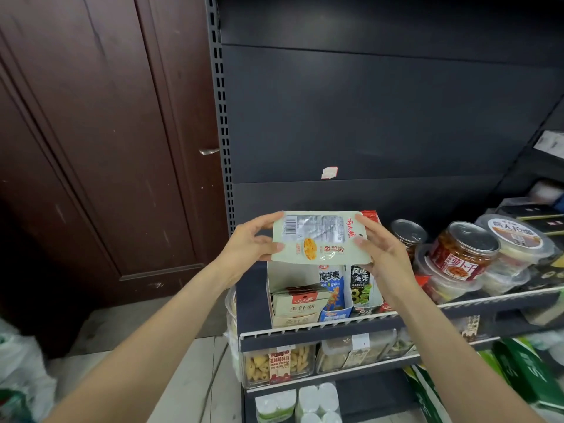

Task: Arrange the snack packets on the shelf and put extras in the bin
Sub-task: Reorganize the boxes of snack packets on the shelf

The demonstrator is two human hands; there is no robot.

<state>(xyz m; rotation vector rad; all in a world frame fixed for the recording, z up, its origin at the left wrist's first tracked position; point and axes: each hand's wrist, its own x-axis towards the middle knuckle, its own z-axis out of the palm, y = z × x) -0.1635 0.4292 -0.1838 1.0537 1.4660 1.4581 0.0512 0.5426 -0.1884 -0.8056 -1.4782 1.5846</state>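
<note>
Left hand (pixel 253 239) and right hand (pixel 378 248) pinch the pale packet (pixel 320 236) by its ends — lower it upright, probably into the display box (pixel 276 288) below.

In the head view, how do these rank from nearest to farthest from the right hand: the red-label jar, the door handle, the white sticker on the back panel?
1. Red-label jar: just right of the right hand, on the shelf.
2. White sticker: above the hand, on the back panel.
3. Door handle: far left, on the brown door.
</note>
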